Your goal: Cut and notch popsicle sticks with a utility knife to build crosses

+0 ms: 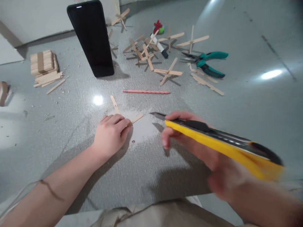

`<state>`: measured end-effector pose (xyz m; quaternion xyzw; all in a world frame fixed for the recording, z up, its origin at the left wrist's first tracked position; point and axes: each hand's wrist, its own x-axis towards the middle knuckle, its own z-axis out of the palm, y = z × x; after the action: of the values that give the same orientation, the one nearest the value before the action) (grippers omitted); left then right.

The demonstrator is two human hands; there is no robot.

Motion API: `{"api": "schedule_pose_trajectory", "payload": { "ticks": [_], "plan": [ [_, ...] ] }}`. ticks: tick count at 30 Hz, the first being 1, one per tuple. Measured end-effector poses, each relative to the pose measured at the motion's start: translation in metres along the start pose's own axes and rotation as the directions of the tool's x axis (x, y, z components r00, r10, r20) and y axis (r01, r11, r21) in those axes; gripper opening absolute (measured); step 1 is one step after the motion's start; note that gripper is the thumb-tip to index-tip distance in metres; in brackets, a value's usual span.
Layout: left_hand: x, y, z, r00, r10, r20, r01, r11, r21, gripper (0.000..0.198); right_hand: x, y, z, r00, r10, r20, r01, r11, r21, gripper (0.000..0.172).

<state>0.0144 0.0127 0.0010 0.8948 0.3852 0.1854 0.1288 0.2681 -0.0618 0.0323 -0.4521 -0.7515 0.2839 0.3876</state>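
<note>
On grey floor [236, 104] by a white wall [35, 15], left hand [110, 135] curls fingers [117, 122] onto crossed sticks [137, 118]; right hand [189, 140] clamps knife [224, 142].

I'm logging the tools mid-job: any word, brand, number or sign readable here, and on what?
No text is readable anywhere.
On the phone: screen dark, nothing shown.
On the yellow knife in the right hand: motion-blurred, no marking legible.
On the pliers and pencil: no print visible.

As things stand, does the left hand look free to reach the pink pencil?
Probably yes: the pink pencil lies just beyond the left hand with nothing between, though that hand is pressing on crossed wooden sticks.
</note>
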Motion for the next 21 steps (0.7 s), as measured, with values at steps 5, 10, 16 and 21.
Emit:
{"api": "schedule_pose_trajectory", "payload": {
  "ticks": [5,10,16,21],
  "plan": [
    [0.001,-0.006,-0.012,0.996,0.054,0.078,-0.055,0.998,0.014,0.019,-0.002,0.002,0.012,0.995,-0.102,-0.021,0.099,0.985,-0.141,0.015],
    [0.021,-0.026,-0.042,0.952,0.115,0.282,-0.098,0.993,-0.072,0.014,0.005,0.004,0.035,0.988,-0.149,0.037,0.154,0.966,-0.208,0.032],
    [0.061,-0.034,-0.043,0.851,0.351,0.392,-0.332,0.936,-0.119,0.043,0.008,0.012,0.045,0.983,-0.179,-0.032,0.17,0.968,-0.183,0.035],
    [0.082,-0.046,-0.02,0.751,0.536,0.385,-0.461,0.843,-0.276,0.059,0.012,0.014,0.046,0.98,-0.192,-0.05,0.188,0.979,-0.077,0.043]
  ]
}}
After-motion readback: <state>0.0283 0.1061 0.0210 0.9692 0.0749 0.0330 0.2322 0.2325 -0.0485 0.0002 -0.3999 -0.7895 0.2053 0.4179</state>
